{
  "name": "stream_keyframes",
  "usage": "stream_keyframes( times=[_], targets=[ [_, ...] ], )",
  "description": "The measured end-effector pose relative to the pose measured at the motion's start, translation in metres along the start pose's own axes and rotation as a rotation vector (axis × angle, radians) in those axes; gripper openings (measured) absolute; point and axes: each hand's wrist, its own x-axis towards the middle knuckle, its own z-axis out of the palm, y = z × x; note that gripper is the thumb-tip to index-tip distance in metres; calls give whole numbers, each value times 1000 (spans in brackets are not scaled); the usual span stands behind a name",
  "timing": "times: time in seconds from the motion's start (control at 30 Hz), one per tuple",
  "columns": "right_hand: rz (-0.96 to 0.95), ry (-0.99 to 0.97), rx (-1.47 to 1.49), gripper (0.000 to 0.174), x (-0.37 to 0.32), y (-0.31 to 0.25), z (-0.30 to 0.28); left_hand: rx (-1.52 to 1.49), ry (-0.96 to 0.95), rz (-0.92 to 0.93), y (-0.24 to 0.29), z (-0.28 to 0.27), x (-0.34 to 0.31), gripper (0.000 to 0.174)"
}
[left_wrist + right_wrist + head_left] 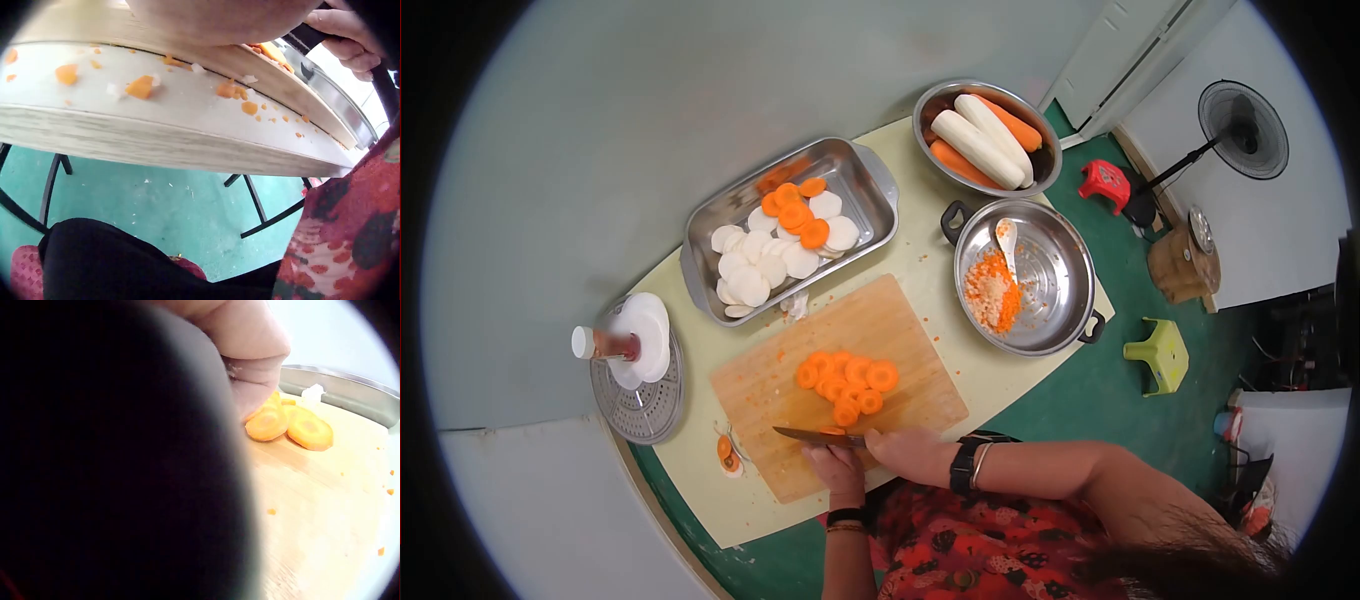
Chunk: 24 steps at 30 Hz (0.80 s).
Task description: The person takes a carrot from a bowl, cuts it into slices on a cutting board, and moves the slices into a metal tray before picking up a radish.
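Observation:
My right hand (905, 455) grips the handle of a knife (805, 436), whose blade points left over the near part of the wooden cutting board (755, 390). Against the blade, my left hand (835, 470) holds a carrot piece (833, 430), mostly hidden by the knife and fingers. Round carrot slices (855, 372) lie in a loose group beyond the blade. In the right wrist view, curled fingers (250, 337) are above carrot slices (309, 430); a dark blurred shape hides the left side. The left wrist view has part of my left hand (219, 19) at the top edge.
Behind the board, a steel tray (865, 195) holds white and carrot slices. To the right stand a pan (1065, 270) with chopped bits and a spoon, and a bowl (1045, 165) of whole vegetables. A jar (615, 346) and grater-like disc (640, 405) stand left; scraps (728, 455) lie beside the board.

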Motion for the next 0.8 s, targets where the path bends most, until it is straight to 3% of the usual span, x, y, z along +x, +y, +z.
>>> stream_keyframes(
  times=[0.13,0.23,0.43,0.8],
  targets=[
    [-8,70,38,11,17,-2,9,133,-78,8,-19,3,-11,24],
    [-22,87,30,13,37,-3,22,71,44,36,-18,7,-13,20],
    [6,76,50,11,38,3,20,42,57,129,-17,3,-10,16],
    [-77,256,-103,10,7,4,6,-53,-80,107,-20,-13,-15,26]
  ],
)
